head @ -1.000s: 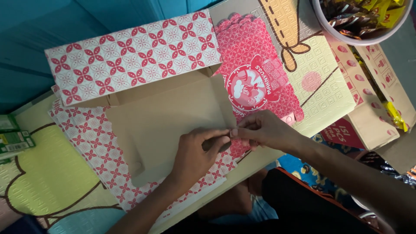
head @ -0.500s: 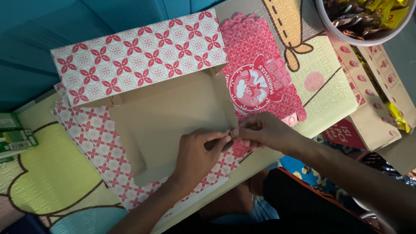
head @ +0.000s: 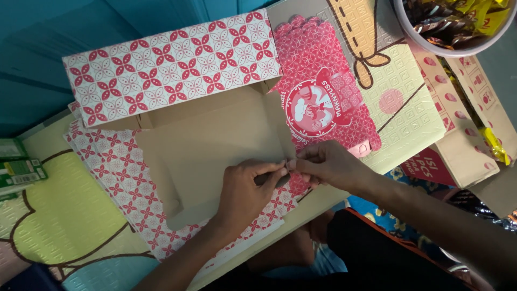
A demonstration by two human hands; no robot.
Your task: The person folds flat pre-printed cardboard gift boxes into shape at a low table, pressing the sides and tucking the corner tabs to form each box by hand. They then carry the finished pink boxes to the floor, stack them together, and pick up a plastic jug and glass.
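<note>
Down on the foam play mat (head: 70,226), with its yellow and teal shapes and brown outlines, a half-folded cardboard box (head: 210,145) lay open with its plain brown inside facing up. Its far wall stood raised toward the mat's far edge, showing a white outer face printed with red four-petal flowers. The left hand (head: 245,191) pressed down at the box's near right corner, fingers curled and pinching the edge of a brown flap there. The right hand (head: 328,164) met it at the same corner, thumb and fingertips closed narrowly on the upright side flap, the two hands touching at their fingertips. Under the box, a stack of flat box blanks (head: 116,183) in the same flower pattern spread out toward the near left. Just beside the box on its right lay a flat red blank (head: 323,97) with a scalloped far edge and a round chef emblem. Further right sat an open brown carton (head: 463,140) with red dots on its flaps. At the far right corner stood a white bowl (head: 447,46) full of wrapped sweets. A small green packet (head: 19,170) lay at the left edge.
</note>
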